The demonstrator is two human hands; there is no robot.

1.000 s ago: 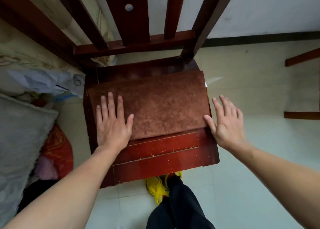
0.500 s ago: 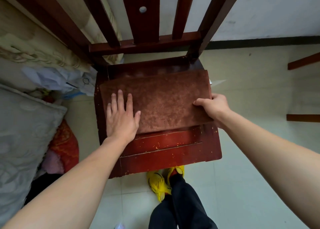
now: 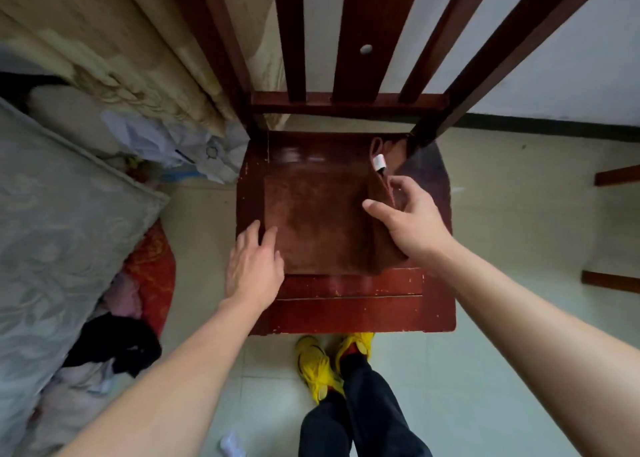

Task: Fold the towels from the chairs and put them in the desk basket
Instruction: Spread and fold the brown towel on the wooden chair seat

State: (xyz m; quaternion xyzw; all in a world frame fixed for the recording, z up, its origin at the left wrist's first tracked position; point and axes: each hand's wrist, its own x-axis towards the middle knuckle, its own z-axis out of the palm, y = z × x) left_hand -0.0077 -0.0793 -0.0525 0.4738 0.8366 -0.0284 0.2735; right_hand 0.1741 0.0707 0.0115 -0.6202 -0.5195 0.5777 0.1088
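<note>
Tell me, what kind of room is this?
Probably a bedroom at home. A wooden chair with a brown towel on it stands on a tiled floor, beside what looks like a quilted bed cover and a heap of clothes on the floor.

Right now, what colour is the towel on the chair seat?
Reddish brown, close to the chair's red-brown wood. The towel shows only in the head view.

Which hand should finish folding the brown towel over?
Right hand, probably: its fingers already pinch the raised edge of the brown fuzzy towel. Left hand lies flat on the towel's other edge.
</note>
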